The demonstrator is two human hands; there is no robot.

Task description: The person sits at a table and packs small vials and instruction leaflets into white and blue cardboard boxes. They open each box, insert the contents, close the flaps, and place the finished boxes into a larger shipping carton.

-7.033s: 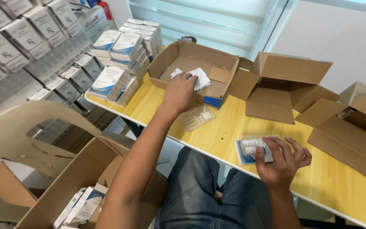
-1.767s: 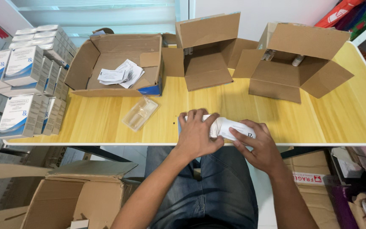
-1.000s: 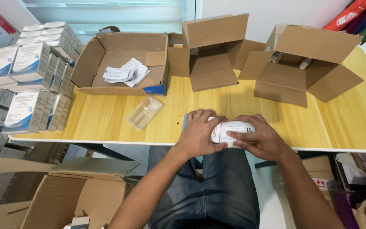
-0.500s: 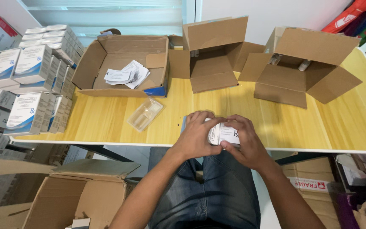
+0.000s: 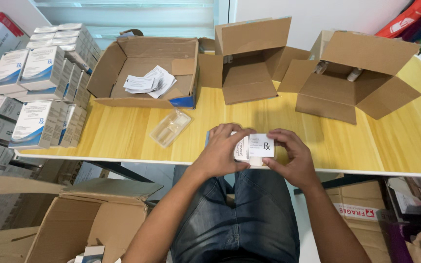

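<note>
At the frame's lower centre, the left hand [image 5: 222, 156] and right hand [image 5: 291, 158] both grasp 1 small white carton [image 5: 255, 148] at the yellow table [image 5: 123, 136] edge, its packing apparently unfinished, with stacked cartons [image 5: 40, 92] waiting at left.

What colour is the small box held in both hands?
White small box, seen in the head view.

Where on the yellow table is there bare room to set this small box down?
Bare wood lies between the clear tray and the stacked cartons, and right of the right hand below the rightmost open box. The back edge is crowded.
</note>
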